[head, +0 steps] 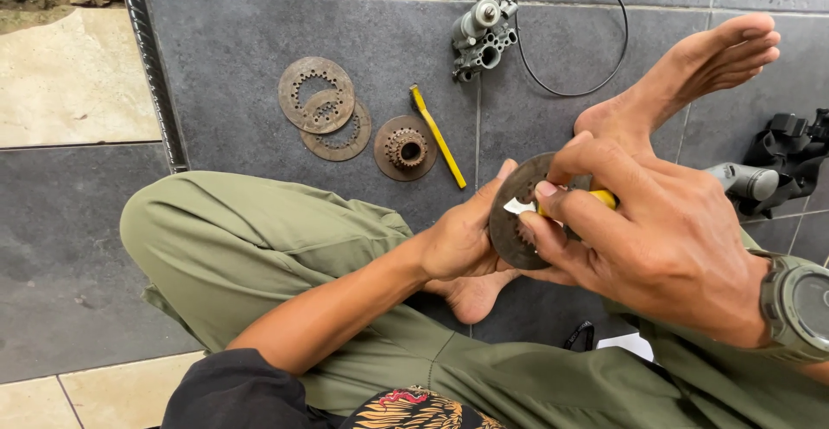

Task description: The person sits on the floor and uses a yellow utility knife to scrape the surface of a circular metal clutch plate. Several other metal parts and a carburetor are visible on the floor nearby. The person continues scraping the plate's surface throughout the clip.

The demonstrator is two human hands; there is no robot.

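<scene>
My left hand (462, 239) grips a dark round clutch plate (509, 226) by its left edge, held upright over my crossed legs. My right hand (656, 239) pinches a small yellow-handled brush (596, 198) whose pale bristle end rests on the plate's face near its toothed centre hole. A watch (799, 308) sits on my right wrist. On the grey floor tiles beyond lie two overlapping rusty ring plates (324, 110), a toothed hub disc (405, 148) and a second yellow-handled tool (438, 135).
A metal carburettor (484, 32) with a black cable (596, 58) lies at the top centre. My bare right foot (691, 75) stretches out toward the upper right. A grey and black power tool (773, 174) sits at the right edge. A metal floor strip (155, 75) borders lighter tiles at left.
</scene>
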